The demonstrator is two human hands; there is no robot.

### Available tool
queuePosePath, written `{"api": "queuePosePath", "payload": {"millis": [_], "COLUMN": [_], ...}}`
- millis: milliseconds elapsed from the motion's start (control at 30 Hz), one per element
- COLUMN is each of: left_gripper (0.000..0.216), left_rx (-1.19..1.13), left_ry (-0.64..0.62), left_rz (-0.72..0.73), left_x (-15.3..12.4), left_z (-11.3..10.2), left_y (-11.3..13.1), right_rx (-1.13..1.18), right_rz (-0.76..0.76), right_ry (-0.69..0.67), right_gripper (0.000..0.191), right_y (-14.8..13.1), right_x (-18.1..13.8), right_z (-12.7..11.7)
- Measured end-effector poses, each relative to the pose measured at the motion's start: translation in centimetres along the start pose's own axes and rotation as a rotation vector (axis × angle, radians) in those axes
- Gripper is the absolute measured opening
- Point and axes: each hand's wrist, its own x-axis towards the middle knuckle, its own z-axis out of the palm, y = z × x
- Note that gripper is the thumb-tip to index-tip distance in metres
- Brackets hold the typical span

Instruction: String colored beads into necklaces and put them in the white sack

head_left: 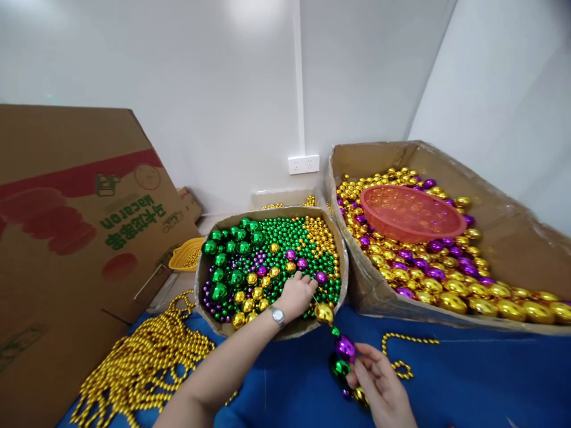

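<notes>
My left hand (296, 295), with a watch on its wrist, reaches into a cardboard box (267, 215) full of green, gold and purple beads. Its fingers are curled among the beads beside a purple one (321, 277); what they grip is hidden. My right hand (382, 383) is lower right over the blue cloth. It pinches the lower end of a strand of large beads (341, 351): gold, green, purple and green. The strand runs up from this hand to the box's near rim.
A big cardboard box (491, 196) of gold and purple balls holds a red plastic basket (413, 212) at right. Gold bead strands (147, 362) pile at lower left on the blue cloth (468, 380). A large printed carton (75, 238) stands left, with a yellow basket (187, 254) beside it.
</notes>
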Motion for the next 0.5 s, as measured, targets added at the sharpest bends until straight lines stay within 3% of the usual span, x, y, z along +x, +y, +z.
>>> {"api": "queuePosePath", "payload": {"millis": [200, 267, 400, 500], "left_gripper": [0.018, 0.026, 0.026, 0.024], "left_rx": [-0.188, -0.463, -1.297, -1.491], "left_ry": [0.023, 0.034, 0.048, 0.064], "left_rz": [-0.028, -0.096, -0.313, -0.362], "left_x": [-1.5, -2.9, -5.4, -6.4], "left_z": [-0.4, -1.0, -1.9, -2.4], "left_y": [0.4, 0.5, 0.8, 1.1], "right_rx": [-0.01, -0.018, -0.033, -0.06], "right_rz": [-0.014, -0.009, -0.001, -0.01], "right_ry": [0.015, 0.016, -0.006, -0.045], "right_gripper": [0.045, 0.044, 0.042, 0.041], "right_y": [0.3, 0.3, 0.1, 0.0], "right_x": [-0.2, -0.3, -0.4, -0.4], "right_z": [-0.6, -0.6, -0.3, -0.1]}}
